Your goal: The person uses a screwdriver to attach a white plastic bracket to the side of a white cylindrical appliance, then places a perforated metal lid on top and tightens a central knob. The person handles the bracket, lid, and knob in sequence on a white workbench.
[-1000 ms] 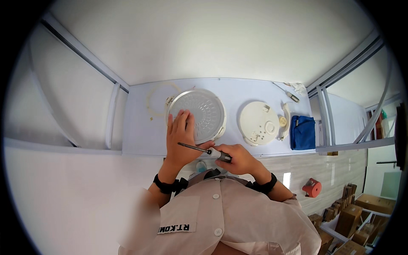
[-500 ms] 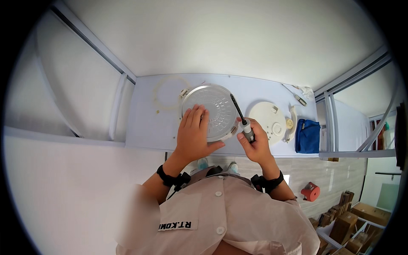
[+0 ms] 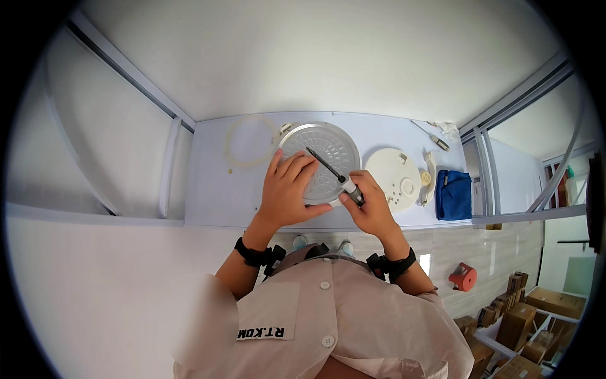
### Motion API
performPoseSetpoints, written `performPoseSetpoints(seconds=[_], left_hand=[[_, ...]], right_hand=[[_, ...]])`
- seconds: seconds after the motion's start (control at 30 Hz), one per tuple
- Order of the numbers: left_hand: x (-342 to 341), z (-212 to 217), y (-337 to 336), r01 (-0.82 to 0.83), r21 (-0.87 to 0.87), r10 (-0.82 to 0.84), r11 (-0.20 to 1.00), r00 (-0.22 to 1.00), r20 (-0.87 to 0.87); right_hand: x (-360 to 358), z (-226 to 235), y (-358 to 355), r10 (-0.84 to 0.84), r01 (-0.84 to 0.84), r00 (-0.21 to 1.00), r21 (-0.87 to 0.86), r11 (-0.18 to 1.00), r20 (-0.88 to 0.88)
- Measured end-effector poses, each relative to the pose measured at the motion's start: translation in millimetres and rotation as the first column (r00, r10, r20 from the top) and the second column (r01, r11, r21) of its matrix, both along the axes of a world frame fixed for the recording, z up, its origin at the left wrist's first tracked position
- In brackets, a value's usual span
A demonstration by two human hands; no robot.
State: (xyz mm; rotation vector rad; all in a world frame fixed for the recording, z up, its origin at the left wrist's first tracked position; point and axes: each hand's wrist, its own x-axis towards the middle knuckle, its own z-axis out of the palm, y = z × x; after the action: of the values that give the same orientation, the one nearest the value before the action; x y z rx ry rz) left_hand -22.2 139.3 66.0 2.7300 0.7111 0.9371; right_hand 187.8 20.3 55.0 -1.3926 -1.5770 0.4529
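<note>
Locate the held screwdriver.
In the head view, just right of centre: the screwdriver is in the right hand, pointing up and left over the silver disc.

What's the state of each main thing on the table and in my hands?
Round silver metal plate: textured face up, partly under your left hand
Grey-handled screwdriver: gripped in your right hand
Round white plastic disc: flat, partly hidden
Curved white plastic strip: lying separately
Blue cloth: folded
Second grey-handled screwdriver: lying down
Pale yellow ring: lying flat
</note>
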Motion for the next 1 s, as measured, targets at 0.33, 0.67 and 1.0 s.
performPoseSetpoints(seconds=[0.33,0.67,1.0], left_hand=[[-4.0,-3.9,4.4,0.084,0.011,-0.085,0.996,0.995,0.053],[-5.5,11.3,-5.0,0.049,-0.068,-0.049,0.996,0.999,-0.003],[15.7,31.9,-16.2,0.145,-0.091,-0.144,0.985,0.989,0.023]], right_hand=[[-11.2,-6.9,-2.5,-0.079,0.08,0.996,0.034,0.996,-0.032],[-13.6,-11.2,-4.8,-0.074,0.074,0.986,-0.006,0.997,-0.152],[-10.9,-11.3,-35.7,-0.16,0.179,0.95,0.047,0.983,-0.27]])
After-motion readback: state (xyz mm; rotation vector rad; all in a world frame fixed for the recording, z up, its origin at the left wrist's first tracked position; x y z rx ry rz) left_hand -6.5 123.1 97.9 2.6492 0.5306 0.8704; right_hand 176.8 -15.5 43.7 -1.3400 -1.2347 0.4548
